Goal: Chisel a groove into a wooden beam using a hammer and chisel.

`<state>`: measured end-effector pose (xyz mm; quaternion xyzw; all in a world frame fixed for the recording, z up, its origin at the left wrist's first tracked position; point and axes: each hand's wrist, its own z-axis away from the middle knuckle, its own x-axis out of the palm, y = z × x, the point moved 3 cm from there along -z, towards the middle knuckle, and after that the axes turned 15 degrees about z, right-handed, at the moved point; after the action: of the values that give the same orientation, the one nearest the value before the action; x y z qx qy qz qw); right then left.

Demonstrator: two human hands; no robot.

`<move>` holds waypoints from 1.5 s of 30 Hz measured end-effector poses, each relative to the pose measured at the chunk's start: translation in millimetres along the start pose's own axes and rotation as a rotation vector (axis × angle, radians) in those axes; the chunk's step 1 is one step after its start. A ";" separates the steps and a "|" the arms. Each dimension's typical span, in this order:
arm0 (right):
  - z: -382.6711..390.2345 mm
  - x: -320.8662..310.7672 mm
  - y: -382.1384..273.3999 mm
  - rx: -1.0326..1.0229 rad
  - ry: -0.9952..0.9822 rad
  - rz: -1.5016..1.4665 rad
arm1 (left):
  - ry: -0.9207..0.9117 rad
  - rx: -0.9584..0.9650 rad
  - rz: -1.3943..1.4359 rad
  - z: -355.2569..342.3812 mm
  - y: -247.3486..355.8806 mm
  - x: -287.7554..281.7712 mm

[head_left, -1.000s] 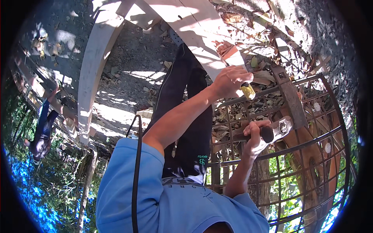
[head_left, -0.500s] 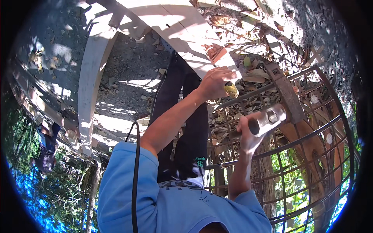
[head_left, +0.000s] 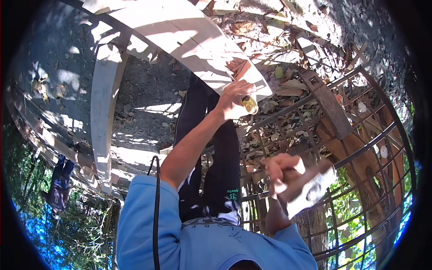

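Observation:
My left hand (head_left: 234, 100) is closed around a chisel (head_left: 249, 106), whose yellow handle end pokes out toward me. Its blade is hidden by the hand and wood. The hand rests at the near end of a long pale wooden board (head_left: 202, 49). Reddish wood shavings (head_left: 237, 68) lie on the board just beyond my fingers. Lower and to the right, away from the board, my right hand (head_left: 283, 168) grips a hammer (head_left: 310, 191). The hammer's metal head is smeared by motion and tilted close to my right forearm.
A dark metal grid frame (head_left: 355, 157) curves along the right, with a dark notched timber piece (head_left: 326, 103) lying on it. Another curved pale plank (head_left: 104, 108) stands at left. Dry leaves (head_left: 290, 87) litter the ground. Another person (head_left: 59, 186) is far left.
My right hand has drawn the hammer back and down toward my body, away from the chisel. The left hand still holds the chisel, appearing slightly farther left as the view shifts.

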<state>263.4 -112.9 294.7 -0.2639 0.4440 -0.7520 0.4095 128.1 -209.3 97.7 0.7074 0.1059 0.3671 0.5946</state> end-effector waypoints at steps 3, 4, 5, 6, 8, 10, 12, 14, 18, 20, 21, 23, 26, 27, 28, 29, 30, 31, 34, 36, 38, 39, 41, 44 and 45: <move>-25.1 12.0 20.7 -0.200 0.080 0.206 | -0.039 -0.057 -0.213 -0.3 -1.7 -2.6; -48.2 19.2 51.3 0.003 0.112 0.682 | -0.088 -0.084 -0.264 -0.4 -2.9 -1.4; -58.3 24.3 69.1 0.158 0.063 0.979 | -0.133 -0.233 -0.365 0.2 -7.4 -6.0; -63.8 25.5 73.9 0.160 0.089 0.667 | -0.111 -0.139 -0.343 -1.6 -5.4 -9.0; -63.0 23.6 67.5 0.244 0.075 0.652 | -0.150 -0.224 -0.377 -0.8 -10.7 -14.4; -37.5 14.6 26.6 0.478 -0.035 0.651 | -0.160 -0.157 -0.353 -0.2 -10.9 -16.7; -34.4 13.3 -17.0 0.167 -0.094 0.419 | -0.149 -0.151 -0.271 1.4 -12.7 -18.2; -39.8 15.3 -38.0 -0.250 -0.120 0.138 | -0.165 -0.186 -0.283 2.7 -14.2 -19.0; -74.8 29.4 71.3 0.131 -0.005 0.712 | -0.250 -0.290 -0.378 -0.4 -18.0 -24.3; -61.0 19.8 113.4 0.099 0.059 0.844 | -0.096 -0.255 -0.197 -3.8 -21.3 -30.1; -57.1 16.0 134.1 0.182 0.049 0.859 | -0.085 -0.098 -0.165 -1.7 -18.7 -28.7; -44.5 5.7 149.5 0.163 0.117 1.105 | -0.155 -0.157 -0.336 1.9 -31.3 -28.9; -41.2 1.4 137.0 -0.119 0.086 0.921 | -0.174 -0.193 -0.386 15.1 -38.8 -32.0; -45.2 3.8 129.7 -0.232 0.056 0.955 | -0.131 -0.135 -0.323 16.9 -35.6 -34.1; -52.6 7.9 127.1 -0.266 -0.004 1.016 | -0.124 -0.195 -0.280 17.2 -34.7 -34.2; -56.3 5.3 126.9 -0.082 -0.014 0.872 | -0.002 0.007 -0.052 11.5 -26.7 -36.1; -61.7 6.8 133.1 0.103 -0.058 0.733 | -0.076 -0.259 -0.313 6.6 -32.2 -33.1; -58.3 2.2 133.3 0.222 0.000 0.758 | -0.152 -0.329 -0.339 -3.5 -33.4 -23.8; -35.5 -6.4 125.1 0.075 0.182 0.866 | -0.059 -0.540 -0.558 -52.5 -47.0 -0.9; -5.5 -15.0 128.5 0.342 0.237 0.530 | -0.024 -0.655 -0.689 -78.9 -62.4 13.0; 14.8 -22.3 120.9 0.402 0.311 0.815 | 0.059 -0.610 -0.594 -75.2 -64.7 18.2; 22.2 -22.7 118.2 0.488 0.344 0.701 | 0.012 -0.513 -0.550 -66.9 -61.3 21.1; 26.0 -20.3 107.6 0.501 0.375 0.392 | -0.110 -0.457 -0.458 -37.7 -50.6 24.5; 17.2 -16.2 91.0 0.503 0.407 0.421 | -0.343 -0.073 -0.367 -2.9 -20.6 35.9; 14.4 -15.8 86.8 0.493 0.435 0.425 | -0.299 -0.076 -0.372 1.8 -14.1 34.7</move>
<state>315.7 -129.5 224.1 0.1058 0.3711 -0.7729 0.5037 157.8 -186.5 98.4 0.6993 0.1313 0.1461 0.6873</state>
